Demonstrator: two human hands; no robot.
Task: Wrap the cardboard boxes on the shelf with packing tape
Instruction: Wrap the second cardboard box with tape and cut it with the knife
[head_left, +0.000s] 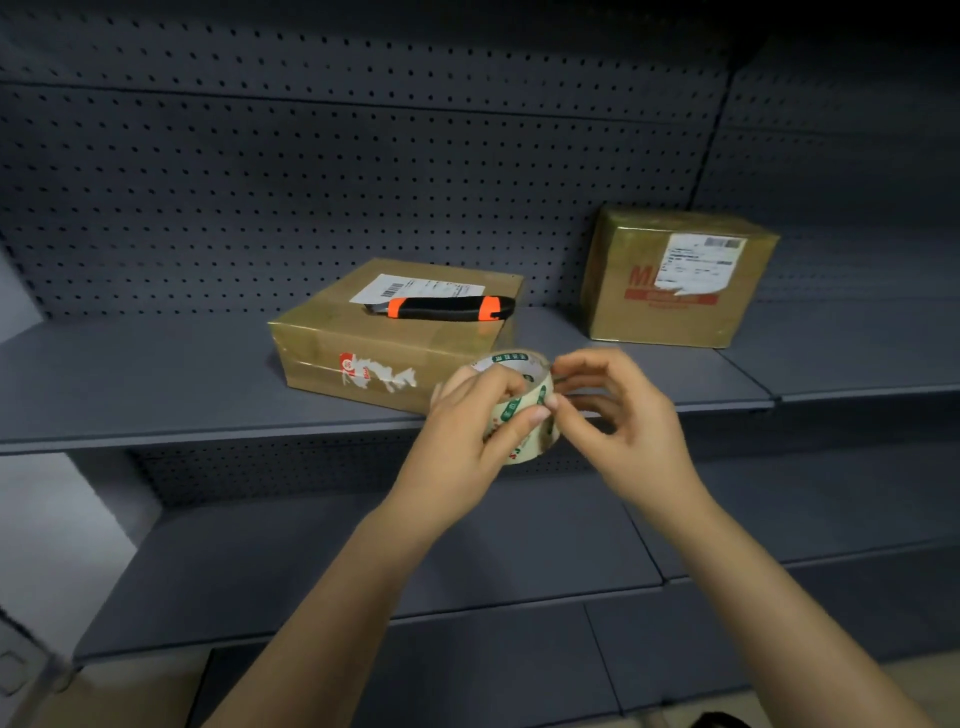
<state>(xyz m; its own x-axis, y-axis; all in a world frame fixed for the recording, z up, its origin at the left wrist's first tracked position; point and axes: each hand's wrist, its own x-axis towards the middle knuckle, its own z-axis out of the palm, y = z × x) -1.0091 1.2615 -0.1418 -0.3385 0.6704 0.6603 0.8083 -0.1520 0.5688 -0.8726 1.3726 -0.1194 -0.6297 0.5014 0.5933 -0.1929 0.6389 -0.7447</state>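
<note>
Centrally, on a grey metal shelf (156, 384) with a perforated back, sits a flat box (322, 348), its long axis running left to right, bearing a white barcode label and a torn red mark I cannot read. On top of it an orange-and-black utility knife (447, 309) lies left to right. Right of it stands a taller box (670, 317) with a red "M". At the flat box's near right corner the left hand (462, 426) grips the tape roll (524, 439), core tilted upward, green print illegible; the right hand (623, 415) pinches its edge.
</note>
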